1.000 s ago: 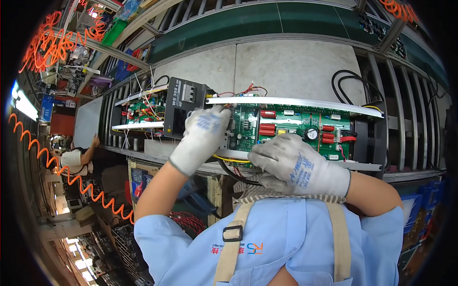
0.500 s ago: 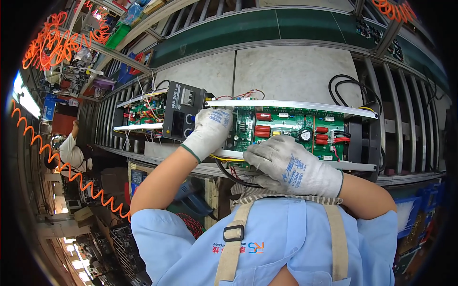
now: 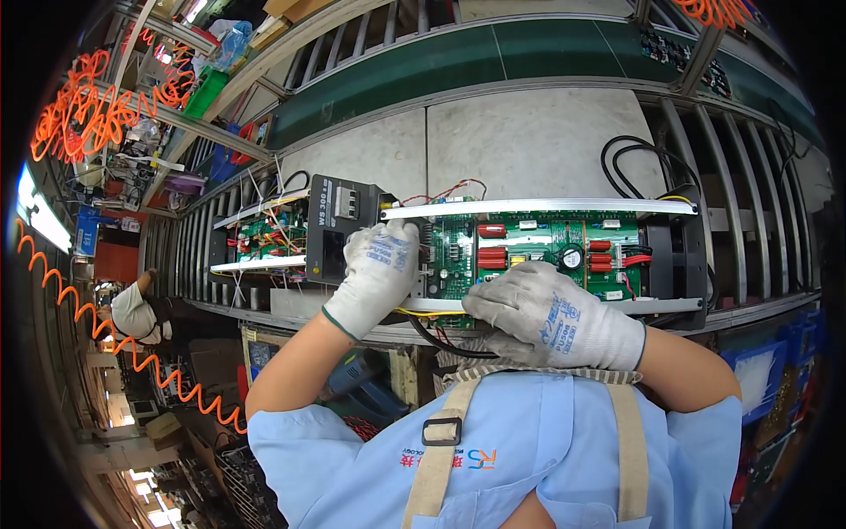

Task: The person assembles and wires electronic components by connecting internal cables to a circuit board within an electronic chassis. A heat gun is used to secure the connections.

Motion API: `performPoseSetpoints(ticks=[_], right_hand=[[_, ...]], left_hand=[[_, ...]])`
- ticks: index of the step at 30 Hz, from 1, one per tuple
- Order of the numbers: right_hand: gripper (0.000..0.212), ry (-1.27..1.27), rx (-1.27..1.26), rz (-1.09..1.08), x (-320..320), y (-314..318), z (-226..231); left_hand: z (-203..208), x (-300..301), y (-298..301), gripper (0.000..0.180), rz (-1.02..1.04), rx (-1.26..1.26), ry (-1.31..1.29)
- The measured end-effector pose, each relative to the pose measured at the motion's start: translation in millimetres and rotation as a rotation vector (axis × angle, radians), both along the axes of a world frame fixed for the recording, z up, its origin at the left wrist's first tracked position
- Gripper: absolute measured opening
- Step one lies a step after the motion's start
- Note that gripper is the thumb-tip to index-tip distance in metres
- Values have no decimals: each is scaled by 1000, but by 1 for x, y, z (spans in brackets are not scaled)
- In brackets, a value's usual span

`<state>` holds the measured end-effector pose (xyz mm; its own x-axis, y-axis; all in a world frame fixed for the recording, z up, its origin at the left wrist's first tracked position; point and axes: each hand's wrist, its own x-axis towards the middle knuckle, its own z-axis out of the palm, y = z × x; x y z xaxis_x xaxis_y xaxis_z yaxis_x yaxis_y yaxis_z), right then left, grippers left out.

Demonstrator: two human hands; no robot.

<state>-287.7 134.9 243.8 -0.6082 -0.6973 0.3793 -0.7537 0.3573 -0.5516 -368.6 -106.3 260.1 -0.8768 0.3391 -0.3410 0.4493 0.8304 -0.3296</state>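
Note:
An uncased electronic unit lies in front of me, with a green circuit board (image 3: pixel 542 231) between two silver rails and a dark front panel (image 3: pixel 339 212) at its left end. My gloved left hand (image 3: pixel 381 264) is at the panel's inner side, its fingers curled down beside the board's left end. The fingertips are hidden, and the hand covers the panel's knobs. My gloved right hand (image 3: pixel 555 313) grips the near silver rail (image 3: pixel 670 306), fingers bent over its top. A black cable (image 3: pixel 432 339) runs below the rail toward the right thumb.
A second open unit (image 3: pixel 264 231) sits just left, on metal rollers (image 3: pixel 189 256). More rollers (image 3: pixel 731 212) lie to the right. Beyond the pale work surface (image 3: pixel 538 132) runs a green conveyor (image 3: pixel 441 66). Orange coiled hoses (image 3: pixel 79 123) hang at left, where another person (image 3: pixel 137 313) appears.
My left hand has shifted slightly toward me and left, now covering the knobs on the front panel. My right hand keeps its place on the near rail. The whole view has tilted slightly.

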Motion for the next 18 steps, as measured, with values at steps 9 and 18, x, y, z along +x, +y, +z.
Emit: performPoseSetpoints(ticks=[9,18], right_hand=[[55,-89,38,22,-1,0,10],[61,-32,37,22,2,1,-1]], left_hand=[[21,-12,-21,33,-159,315,-146],[-4,-22,-3,31,-82,60,-101]])
